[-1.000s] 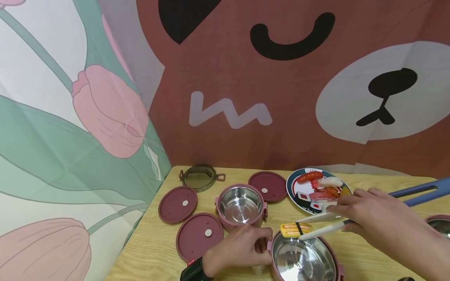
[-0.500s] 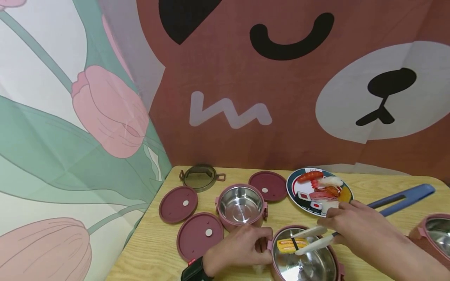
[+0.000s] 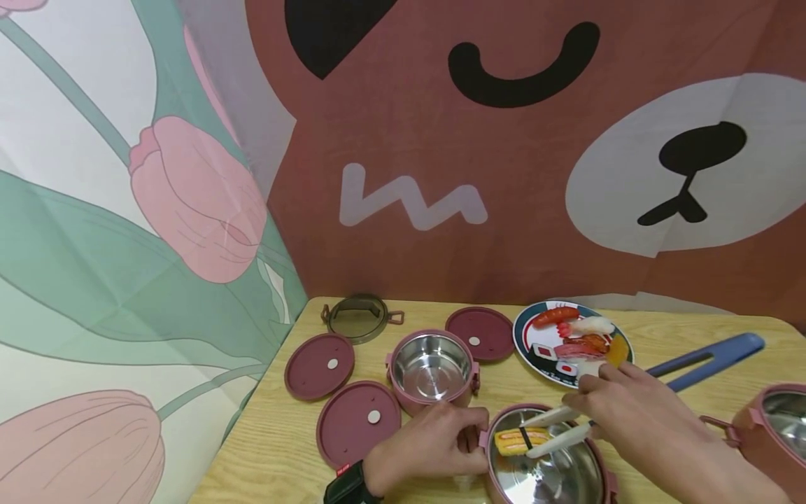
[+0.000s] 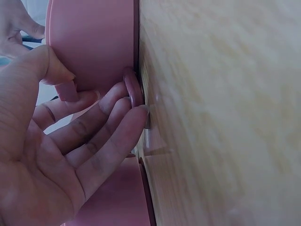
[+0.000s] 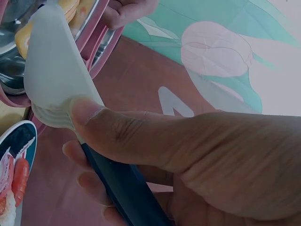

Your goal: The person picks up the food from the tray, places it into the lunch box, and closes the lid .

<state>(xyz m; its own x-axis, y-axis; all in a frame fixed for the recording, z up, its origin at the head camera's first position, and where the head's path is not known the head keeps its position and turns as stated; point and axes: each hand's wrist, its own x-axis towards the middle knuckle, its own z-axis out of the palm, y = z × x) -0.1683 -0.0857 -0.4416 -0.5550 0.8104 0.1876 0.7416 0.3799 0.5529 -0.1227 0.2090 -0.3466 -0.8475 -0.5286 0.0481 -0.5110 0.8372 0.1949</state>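
Observation:
My left hand (image 3: 434, 441) pinches a small pink tab (image 4: 68, 90) on the side of a pink steel-lined pot (image 3: 576, 472) between thumb and forefinger; its other fingertips lie at a dark red loop low on the pot. My right hand (image 3: 636, 413) holds tongs (image 3: 708, 358) with blue handles and white tips, thumb pressed along one arm. A yellow toy egg sushi (image 3: 521, 442) with a black band lies at the tong tips, inside the pot's rim. In the right wrist view the sushi is partly hidden behind the white tong tip (image 5: 56, 66).
Behind the left hand stands a smaller pink pot (image 3: 434, 371), and another pot (image 3: 763, 442) is at the right edge. A plate (image 3: 521, 336) of toy sushi sits at the back. Several dark red lids (image 3: 352, 441) and a see-through lid (image 3: 357, 323) lie on the wooden table (image 3: 252, 462).
The tongs have carried the yellow sushi from above the pot's far rim down into the pot. My right hand has moved left and nearer. The left hand stays at the tab.

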